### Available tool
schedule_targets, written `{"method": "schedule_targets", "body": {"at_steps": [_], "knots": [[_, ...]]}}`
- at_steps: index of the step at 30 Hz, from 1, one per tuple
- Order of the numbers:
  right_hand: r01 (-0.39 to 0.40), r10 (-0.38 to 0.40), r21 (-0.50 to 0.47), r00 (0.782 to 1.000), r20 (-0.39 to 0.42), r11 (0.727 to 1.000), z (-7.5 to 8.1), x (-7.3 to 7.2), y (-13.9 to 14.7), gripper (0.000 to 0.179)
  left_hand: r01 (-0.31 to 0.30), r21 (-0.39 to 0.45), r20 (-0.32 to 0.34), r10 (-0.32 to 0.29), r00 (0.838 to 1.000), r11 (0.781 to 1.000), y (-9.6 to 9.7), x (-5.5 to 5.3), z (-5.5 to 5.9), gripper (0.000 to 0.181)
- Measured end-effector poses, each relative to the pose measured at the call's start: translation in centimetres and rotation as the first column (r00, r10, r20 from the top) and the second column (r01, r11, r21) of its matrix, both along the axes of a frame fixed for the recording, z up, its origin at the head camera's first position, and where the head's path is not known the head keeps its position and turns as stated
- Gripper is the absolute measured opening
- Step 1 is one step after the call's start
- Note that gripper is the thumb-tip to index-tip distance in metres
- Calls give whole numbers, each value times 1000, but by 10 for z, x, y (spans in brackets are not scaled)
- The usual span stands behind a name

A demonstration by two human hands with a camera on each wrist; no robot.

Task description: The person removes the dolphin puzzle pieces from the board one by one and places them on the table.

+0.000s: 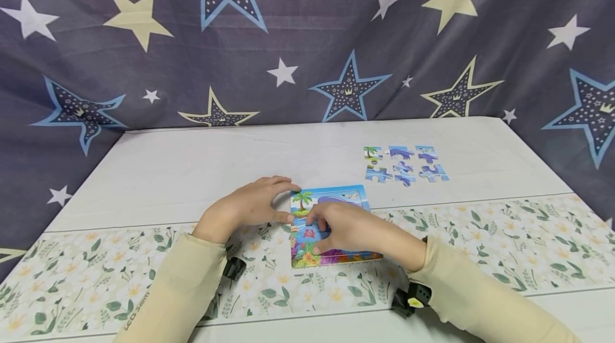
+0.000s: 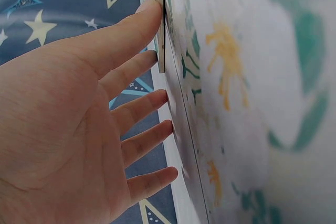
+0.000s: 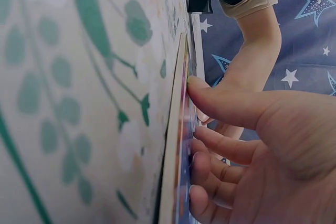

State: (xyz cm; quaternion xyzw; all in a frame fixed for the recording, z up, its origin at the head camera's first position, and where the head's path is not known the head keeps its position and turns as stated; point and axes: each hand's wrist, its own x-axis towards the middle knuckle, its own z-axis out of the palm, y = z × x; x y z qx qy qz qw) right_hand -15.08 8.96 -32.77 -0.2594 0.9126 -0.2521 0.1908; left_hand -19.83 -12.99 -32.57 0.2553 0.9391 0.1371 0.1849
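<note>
A colourful framed jigsaw puzzle board (image 1: 302, 260) with a palm tree, a crab and sea plants lies flat on the table. My left hand (image 1: 254, 201) is at its left side, thumb and index finger touching the edge and corner, the other fingers spread fairly straight. Over the board is my right hand (image 1: 343, 225), its fingers bent and its thumb apart from them, tips on the picture. That hand hides part of the board's middle. In the right wrist view the thumb and fingers meet the board's face (image 3: 184, 145); no loose piece shows between them.
Several loose jigsaw pieces (image 1: 403, 152) lie in two rows behind and right of the board. A floral strip (image 1: 144, 273) crosses the white table (image 1: 202, 156). Behind the table hangs a dark star-patterned curtain (image 1: 307, 33).
</note>
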Motion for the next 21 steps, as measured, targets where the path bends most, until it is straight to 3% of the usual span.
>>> {"method": "schedule_targets", "body": {"at_steps": [21], "knots": [[-17,17,-15,1000,3,1000,0,1,0,40,7,12,-4,-7,1000,1000,0,0,0,66]]}}
